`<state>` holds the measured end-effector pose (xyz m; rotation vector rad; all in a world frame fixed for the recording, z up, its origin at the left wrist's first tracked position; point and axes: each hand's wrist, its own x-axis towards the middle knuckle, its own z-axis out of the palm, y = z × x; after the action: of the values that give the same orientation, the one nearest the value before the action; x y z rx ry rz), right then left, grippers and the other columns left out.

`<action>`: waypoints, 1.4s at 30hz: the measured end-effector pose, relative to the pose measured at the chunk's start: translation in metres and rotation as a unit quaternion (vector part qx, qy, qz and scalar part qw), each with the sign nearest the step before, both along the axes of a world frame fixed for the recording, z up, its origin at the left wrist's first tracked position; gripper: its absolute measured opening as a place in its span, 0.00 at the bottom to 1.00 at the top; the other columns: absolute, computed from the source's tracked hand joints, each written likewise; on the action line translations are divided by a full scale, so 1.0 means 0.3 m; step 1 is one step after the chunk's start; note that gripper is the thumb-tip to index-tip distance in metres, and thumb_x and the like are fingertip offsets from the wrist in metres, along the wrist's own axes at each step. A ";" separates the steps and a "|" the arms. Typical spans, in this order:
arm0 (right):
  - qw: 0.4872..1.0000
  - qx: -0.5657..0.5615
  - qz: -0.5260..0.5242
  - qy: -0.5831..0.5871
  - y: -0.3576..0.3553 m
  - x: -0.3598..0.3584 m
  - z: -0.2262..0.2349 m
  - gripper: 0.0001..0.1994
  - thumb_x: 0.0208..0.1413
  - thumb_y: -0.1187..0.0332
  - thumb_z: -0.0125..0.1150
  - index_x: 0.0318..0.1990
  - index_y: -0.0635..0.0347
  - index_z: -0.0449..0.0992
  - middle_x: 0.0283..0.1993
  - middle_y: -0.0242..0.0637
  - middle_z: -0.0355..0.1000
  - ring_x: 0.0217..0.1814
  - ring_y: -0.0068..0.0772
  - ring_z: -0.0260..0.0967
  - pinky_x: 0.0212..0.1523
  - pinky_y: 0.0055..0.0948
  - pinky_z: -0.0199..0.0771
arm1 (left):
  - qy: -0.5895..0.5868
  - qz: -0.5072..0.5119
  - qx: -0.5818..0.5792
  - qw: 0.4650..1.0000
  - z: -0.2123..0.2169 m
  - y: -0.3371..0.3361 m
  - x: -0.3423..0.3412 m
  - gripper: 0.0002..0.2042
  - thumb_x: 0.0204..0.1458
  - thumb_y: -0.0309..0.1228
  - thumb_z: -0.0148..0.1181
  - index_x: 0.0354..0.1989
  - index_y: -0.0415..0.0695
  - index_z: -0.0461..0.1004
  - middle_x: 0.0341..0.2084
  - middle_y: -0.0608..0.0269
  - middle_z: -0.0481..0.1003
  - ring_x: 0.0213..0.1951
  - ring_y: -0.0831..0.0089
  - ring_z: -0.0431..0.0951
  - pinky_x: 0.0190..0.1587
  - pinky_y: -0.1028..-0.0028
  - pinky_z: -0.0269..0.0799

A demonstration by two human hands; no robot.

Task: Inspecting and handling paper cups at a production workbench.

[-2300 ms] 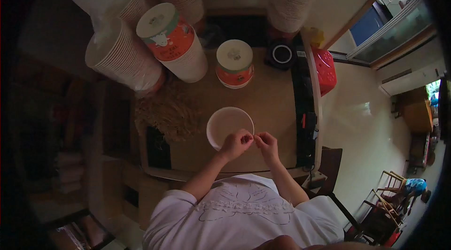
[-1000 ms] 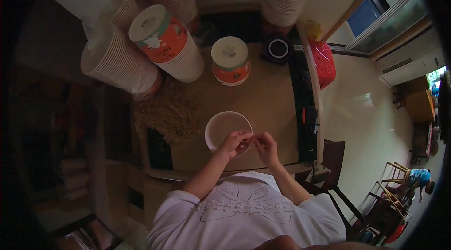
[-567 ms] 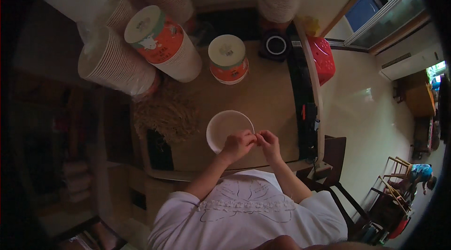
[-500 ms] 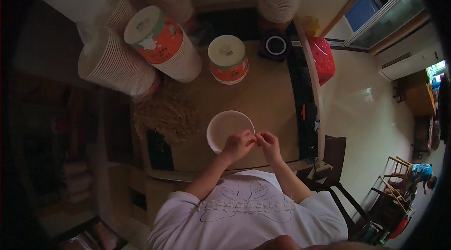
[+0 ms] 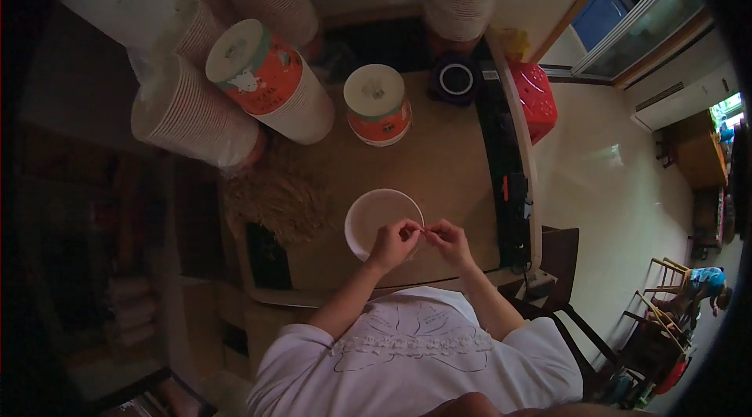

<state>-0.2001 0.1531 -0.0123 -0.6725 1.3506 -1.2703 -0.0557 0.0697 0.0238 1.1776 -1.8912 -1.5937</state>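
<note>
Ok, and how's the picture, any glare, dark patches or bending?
Head view: the table is dim and its right edge bows; head view: glare on the floor, near-black corners; head view: the small thing between left hand and right hand can't be identified.

Bowl [image 5: 374, 211] looks smooth, tan bundle [image 5: 278, 202] rough/fibrous, red item [image 5: 536, 97] glossy plast., flr [image 5: 603, 190] v. shiny.

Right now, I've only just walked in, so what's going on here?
A person in a white shirt has both hands close together at a white bowl. The left hand is over its near right part; the right hand is just past its right rim. Anything between their fingertips is too small to identify. A tangled tan bundle lies to the left, and an orange-and-white container stands beyond the bowl.
</note>
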 end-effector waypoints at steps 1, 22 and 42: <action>1.000 -0.010 -0.004 -0.015 0.000 0.001 -0.001 0.04 0.52 0.74 0.56 0.35 0.63 0.73 0.30 0.29 0.70 0.31 0.18 0.65 0.33 0.18 0.66 | 0.002 0.011 -0.024 1.000 -0.004 -0.002 -0.002 0.04 0.46 0.26 0.60 0.30 0.40 0.74 0.22 0.65 0.75 0.24 0.81 0.73 0.29 0.79 0.70; 0.997 0.043 -0.037 -0.047 -0.014 0.021 0.007 0.07 0.52 0.72 0.57 0.36 0.64 0.74 0.30 0.29 0.71 0.30 0.17 0.66 0.31 0.17 0.66 | -0.054 0.053 -0.129 0.989 0.017 0.036 -0.014 0.05 0.43 0.26 0.62 0.28 0.41 0.74 0.24 0.60 0.75 0.24 0.70 0.75 0.27 0.73 0.70; 0.970 -0.043 -0.045 0.237 -0.033 0.075 0.039 0.08 0.46 0.78 0.59 0.36 0.59 0.75 0.28 0.33 0.67 0.29 0.23 0.66 0.29 0.20 0.66 | 0.040 0.101 -0.018 0.994 -0.004 0.010 0.004 0.03 0.46 0.25 0.58 0.27 0.39 0.73 0.21 0.65 0.75 0.24 0.81 0.74 0.27 0.79 0.70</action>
<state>-0.1776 0.1432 -0.0006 -1.0316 1.7345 -1.2956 -0.0546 0.0727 0.0225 1.2282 -1.6863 -1.4699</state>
